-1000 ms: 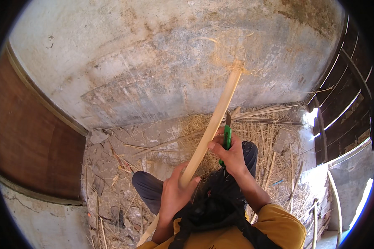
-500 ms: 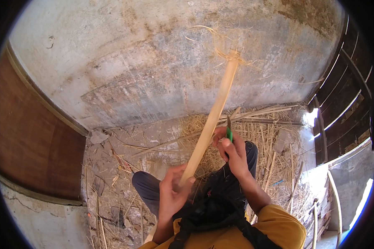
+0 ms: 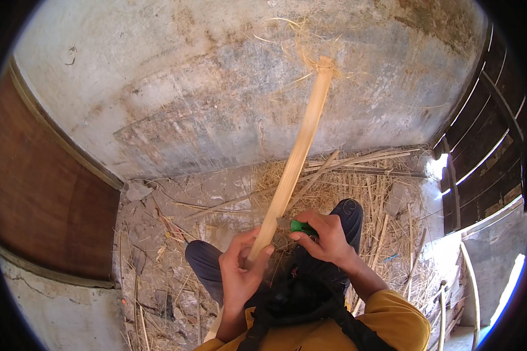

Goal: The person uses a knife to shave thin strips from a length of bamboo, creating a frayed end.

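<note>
My left hand [image 3: 243,269] is closed round the lower end of a long, pale strip of split bamboo [image 3: 298,152], thumb on its right side. The strip slants up and away, slightly to the right, with thin curled shavings [image 3: 301,50] at its far end in front of the wall. In my right hand [image 3: 328,238] is a knife [image 3: 301,228] with a green handle. Its short blade points left and meets, or nearly meets, the strip's right edge just above my left hand. My right fingers partly hide the handle.
Fine shavings and loose strips [image 3: 363,169] litter the floor between my knees and the stained wall [image 3: 216,105]. A brown wooden panel [image 3: 52,193] stands at the left. Dark slats [image 3: 480,128] with light through the gaps rise at the right, near leaning poles [image 3: 473,281].
The knife has gone from pointing upward beside the strip to lying crosswise at its right edge. My right hand has come lower, and the strip's far end has shifted slightly left.
</note>
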A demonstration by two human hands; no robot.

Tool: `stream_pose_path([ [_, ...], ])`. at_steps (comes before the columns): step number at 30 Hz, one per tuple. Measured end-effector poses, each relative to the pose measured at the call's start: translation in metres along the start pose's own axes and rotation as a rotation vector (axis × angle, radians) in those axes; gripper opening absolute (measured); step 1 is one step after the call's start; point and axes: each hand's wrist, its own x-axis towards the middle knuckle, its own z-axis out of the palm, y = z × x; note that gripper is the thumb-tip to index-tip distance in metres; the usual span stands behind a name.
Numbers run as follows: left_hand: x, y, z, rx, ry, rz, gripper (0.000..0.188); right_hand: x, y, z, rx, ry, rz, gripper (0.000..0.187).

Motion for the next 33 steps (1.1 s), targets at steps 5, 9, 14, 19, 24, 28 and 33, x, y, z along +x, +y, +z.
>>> stream_pose_path([
  [5, -0.001, 0.001, 0.001, -0.020, 0.022, 0.024, 0.046, 0.000, 0.000, 0.001, -0.150, -0.006, -0.046, 0.028],
  [9, -0.001, 0.001, 0.001, -0.010, 0.029, 0.059, 0.045, 0.002, -0.001, 0.001, -0.154, 0.017, -0.097, 0.028],
  [14, -0.001, 0.003, -0.001, -0.100, -0.014, 0.006, 0.046, 0.005, -0.005, -0.004, -0.175, 0.004, -0.118, 0.029],
  [19, -0.002, 0.001, -0.004, -0.201, -0.052, -0.030, 0.047, 0.008, -0.014, -0.008, -0.239, 0.015, -0.144, 0.030],
  [24, -0.005, 0.003, -0.004, -0.224, -0.054, -0.039, 0.046, 0.008, -0.019, -0.010, -0.294, 0.027, -0.151, 0.030],
  [28, -0.006, 0.001, 0.001, -0.179, 0.002, 0.003, 0.046, 0.009, -0.023, -0.011, -0.335, 0.032, -0.144, 0.030],
  [33, -0.012, -0.002, 0.003, -0.095, 0.036, -0.008, 0.042, 0.014, -0.010, -0.016, -0.342, 0.160, -0.129, 0.029],
])
